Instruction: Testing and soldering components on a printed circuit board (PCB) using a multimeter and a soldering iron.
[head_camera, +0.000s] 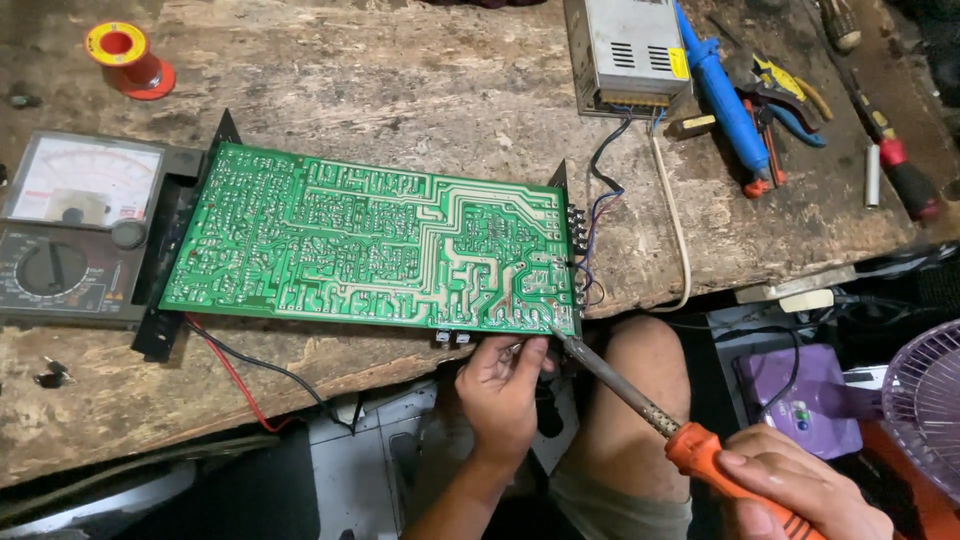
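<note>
A large green circuit board (370, 240) lies solder side up on the worn wooden bench (420, 90). My right hand (800, 485) grips the orange handle of a soldering iron (640, 400), whose tip touches the board's near right corner. My left hand (500, 390) is curled just below the board's front edge, pinching a thin strand of solder wire (512, 349) held toward the iron's tip. Thin wires (592, 215) leave the board's right edge.
An analog multimeter (70, 230) sits left of the board, with red and black leads (240, 375). A solder spool (125, 55) stands far left. A metal power supply (625, 50), blue desoldering pump (725, 100), pliers (785, 95) and screwdrivers (895, 160) lie at the back right. A fan (925, 400) stands low right.
</note>
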